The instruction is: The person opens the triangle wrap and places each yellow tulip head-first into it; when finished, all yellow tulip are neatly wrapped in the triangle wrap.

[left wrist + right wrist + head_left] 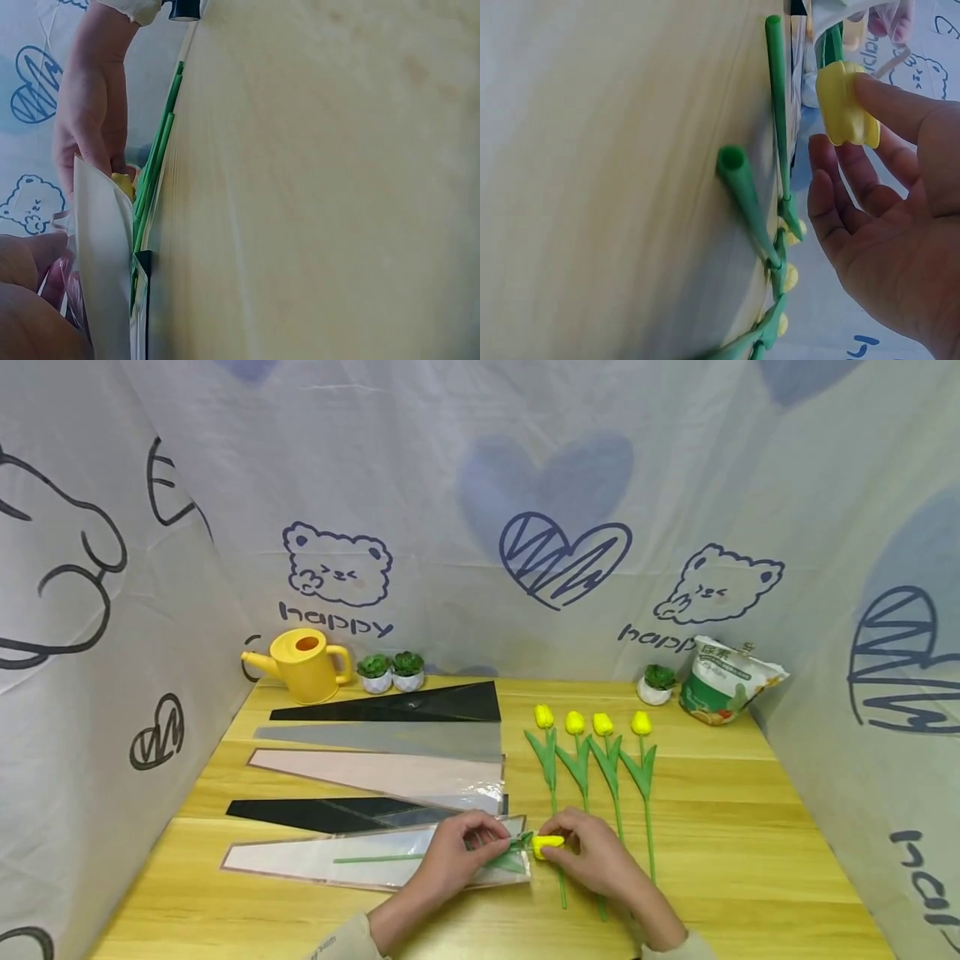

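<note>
A white, clear-fronted flower sleeve (pixel 292 857) with a pinkish border lies at the front of the table, its wide mouth facing right. My left hand (pixel 457 853) pinches the sleeve near that mouth; in the left wrist view its edge (pixel 103 262) bulges open. An artificial yellow tulip (pixel 546 847) has its green stem inside the sleeve, leaves at the mouth, and bloom just outside. With thumb and fingers, my right hand (pixel 596 853) holds the bloom, as the right wrist view shows on the yellow petals (pixel 844 105). Part of the leaves is hidden behind the left fingers.
Several more yellow tulips (pixel 602 724) lie in a row at right, some stems running under my right hand. Behind the sleeve lie pink (pixel 360 768), grey (pixel 390 737) and black sleeves (pixel 420 703). A yellow watering can (pixel 300 668), potted succulents (pixel 408 670) and a packet (pixel 720 685) stand along the back.
</note>
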Action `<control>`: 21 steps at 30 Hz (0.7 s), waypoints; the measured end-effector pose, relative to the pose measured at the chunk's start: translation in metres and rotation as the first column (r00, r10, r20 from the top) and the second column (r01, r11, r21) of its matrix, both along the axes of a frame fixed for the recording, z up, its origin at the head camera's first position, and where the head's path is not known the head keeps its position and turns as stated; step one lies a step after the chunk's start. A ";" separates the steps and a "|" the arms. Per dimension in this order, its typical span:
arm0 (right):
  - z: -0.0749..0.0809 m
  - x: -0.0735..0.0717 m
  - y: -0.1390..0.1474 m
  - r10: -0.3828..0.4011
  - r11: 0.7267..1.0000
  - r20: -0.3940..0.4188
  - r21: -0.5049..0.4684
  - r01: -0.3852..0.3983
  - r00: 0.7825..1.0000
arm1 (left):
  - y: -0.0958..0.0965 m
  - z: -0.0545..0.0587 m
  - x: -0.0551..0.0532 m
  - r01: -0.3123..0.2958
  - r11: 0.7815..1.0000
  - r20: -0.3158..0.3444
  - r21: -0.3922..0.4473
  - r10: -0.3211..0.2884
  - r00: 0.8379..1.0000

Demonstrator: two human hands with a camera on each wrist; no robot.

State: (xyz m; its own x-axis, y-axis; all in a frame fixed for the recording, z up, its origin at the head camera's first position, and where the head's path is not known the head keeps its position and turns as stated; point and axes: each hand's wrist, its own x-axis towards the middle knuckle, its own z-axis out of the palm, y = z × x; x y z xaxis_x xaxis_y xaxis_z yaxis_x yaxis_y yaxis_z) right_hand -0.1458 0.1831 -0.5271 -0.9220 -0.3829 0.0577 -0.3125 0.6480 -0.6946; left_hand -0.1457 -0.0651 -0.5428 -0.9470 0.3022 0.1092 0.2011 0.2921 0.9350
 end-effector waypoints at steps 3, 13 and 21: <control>0.001 -0.001 -0.004 0.003 1.000 0.007 -0.026 -0.003 1.000 | 0.000 0.001 0.000 0.002 1.000 -0.003 0.000 -0.002 1.000; -0.003 -0.002 -0.013 0.000 0.998 0.025 -0.065 0.002 1.000 | 0.002 0.002 0.002 0.015 1.000 -0.007 0.006 -0.015 1.000; -0.003 -0.004 -0.019 -0.009 0.998 0.029 -0.059 0.011 1.000 | 0.004 0.003 0.004 0.008 1.000 -0.008 -0.001 -0.008 1.000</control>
